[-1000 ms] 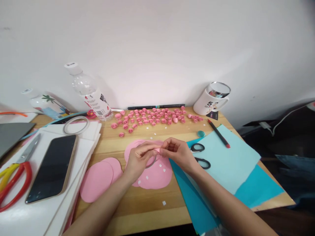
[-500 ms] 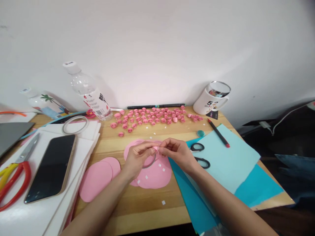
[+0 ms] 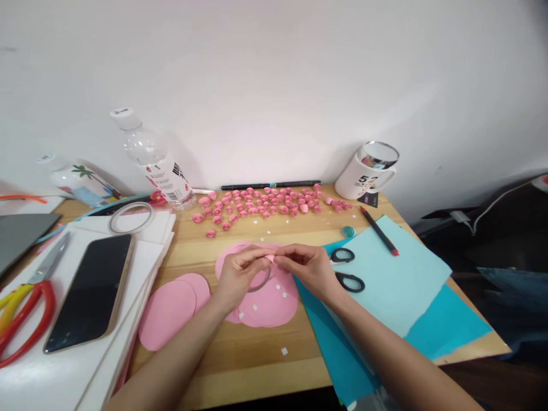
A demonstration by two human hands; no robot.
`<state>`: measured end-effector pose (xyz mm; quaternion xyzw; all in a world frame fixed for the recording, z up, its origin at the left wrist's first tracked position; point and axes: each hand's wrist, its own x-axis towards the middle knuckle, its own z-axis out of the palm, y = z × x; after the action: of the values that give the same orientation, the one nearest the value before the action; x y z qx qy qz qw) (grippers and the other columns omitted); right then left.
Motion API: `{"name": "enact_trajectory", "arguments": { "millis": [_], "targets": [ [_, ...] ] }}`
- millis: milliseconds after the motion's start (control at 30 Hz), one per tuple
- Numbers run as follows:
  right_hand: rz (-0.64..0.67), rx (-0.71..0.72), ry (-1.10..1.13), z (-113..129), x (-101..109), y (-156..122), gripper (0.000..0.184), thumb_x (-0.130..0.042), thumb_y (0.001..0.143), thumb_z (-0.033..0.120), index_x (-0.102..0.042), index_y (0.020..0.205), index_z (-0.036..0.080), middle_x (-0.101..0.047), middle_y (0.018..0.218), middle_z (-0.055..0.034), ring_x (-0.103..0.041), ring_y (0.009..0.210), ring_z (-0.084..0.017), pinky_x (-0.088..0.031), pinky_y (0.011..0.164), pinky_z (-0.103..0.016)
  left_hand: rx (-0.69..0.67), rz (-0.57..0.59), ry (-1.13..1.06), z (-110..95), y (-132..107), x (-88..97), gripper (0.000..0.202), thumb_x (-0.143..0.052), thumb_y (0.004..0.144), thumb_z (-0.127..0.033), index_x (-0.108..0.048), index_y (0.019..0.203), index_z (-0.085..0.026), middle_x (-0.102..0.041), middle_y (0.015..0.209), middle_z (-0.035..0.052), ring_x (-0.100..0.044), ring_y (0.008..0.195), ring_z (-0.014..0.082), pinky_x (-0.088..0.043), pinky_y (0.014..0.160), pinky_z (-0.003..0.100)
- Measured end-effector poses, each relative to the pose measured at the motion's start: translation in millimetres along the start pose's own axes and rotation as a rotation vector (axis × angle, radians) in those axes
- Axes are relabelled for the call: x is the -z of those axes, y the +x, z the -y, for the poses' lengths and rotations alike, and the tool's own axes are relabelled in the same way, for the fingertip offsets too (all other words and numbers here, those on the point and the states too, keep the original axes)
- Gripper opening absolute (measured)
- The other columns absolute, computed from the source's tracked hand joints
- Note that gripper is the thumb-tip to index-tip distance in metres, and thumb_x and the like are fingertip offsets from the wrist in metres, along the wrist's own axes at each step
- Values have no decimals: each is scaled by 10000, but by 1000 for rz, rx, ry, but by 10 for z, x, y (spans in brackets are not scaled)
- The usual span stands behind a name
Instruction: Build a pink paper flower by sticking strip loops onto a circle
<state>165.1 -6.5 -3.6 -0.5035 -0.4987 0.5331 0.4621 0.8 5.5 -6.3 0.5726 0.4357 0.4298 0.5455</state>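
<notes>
— What are the hands doing?

— The left hand (image 3: 237, 275) and the right hand (image 3: 311, 269) are meeting fingertip to fingertip over the middle of the tabletop. Each is pinching the small pink paper piece (image 3: 269, 258) between thumb and forefinger, with the other fingers curling loosely.

— So where is that piece sitting?

— It is hanging in the pinch, just above the pink paper circles (image 3: 274, 302) lying toward the front edge. A clear ring (image 3: 262, 285) is showing under the left fingers; I cannot tell whether it is touching them.

— And around them?

— Rolled pink pieces (image 3: 265, 204) are lying scattered along the back edge. Black scissors (image 3: 349, 269) are resting on the light blue paper (image 3: 398, 274) just beside the right hand. A phone (image 3: 89, 291) is lying near the left edge, and a mug (image 3: 363, 174) is standing at the back right corner.
</notes>
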Motion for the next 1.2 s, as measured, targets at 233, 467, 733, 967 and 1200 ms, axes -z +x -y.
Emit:
{"name": "enact_trajectory", "arguments": {
  "millis": [233, 467, 733, 967, 1200],
  "targets": [
    [93, -53, -33, -19, 71, 27, 193, -681, 681, 335, -732, 785, 181, -695, 692, -32, -596, 614, -148, -482, 607, -290, -72, 28, 74, 10, 9, 0, 143, -625, 747, -199, -734, 837, -224, -679, 816, 32, -599, 809, 158, -478, 760, 265],
    [145, -102, 22, 29, 86, 35, 177, -697, 678, 326, -729, 764, 174, -678, 660, -15, -562, 582, -114, -463, 602, -261, -49, 45, 80, 37, 22, 27, 139, -625, 739, -189, -733, 816, -227, -693, 828, 25, -608, 838, 166, -468, 781, 272],
    [130, -108, -7, 51, 82, 29, 136, -698, 668, 298, -710, 707, 168, -669, 638, -11, -556, 578, -117, -455, 593, -258, -76, 56, 109, -15, 25, 24, 148, -620, 731, -155, -732, 804, -219, -678, 785, 22, -606, 782, 157, -471, 749, 266],
    [125, -100, -6, 0, 68, 34, 146, -685, 668, 301, -689, 673, 156, -665, 631, -15, -569, 593, -127, -443, 598, -256, -89, 49, 122, -61, 19, 0, 192, -606, 708, -85, -729, 777, -214, -654, 740, 8, -590, 731, 132, -458, 710, 238],
    [133, -96, 0, 47, 72, 33, 116, -672, 683, 279, -693, 679, 165, -657, 625, -5, -554, 581, -110, -450, 599, -245, -68, 61, 88, -41, 26, 22, 175, -608, 718, -96, -726, 774, -214, -658, 752, 5, -590, 748, 134, -455, 725, 243]
  ]
}}
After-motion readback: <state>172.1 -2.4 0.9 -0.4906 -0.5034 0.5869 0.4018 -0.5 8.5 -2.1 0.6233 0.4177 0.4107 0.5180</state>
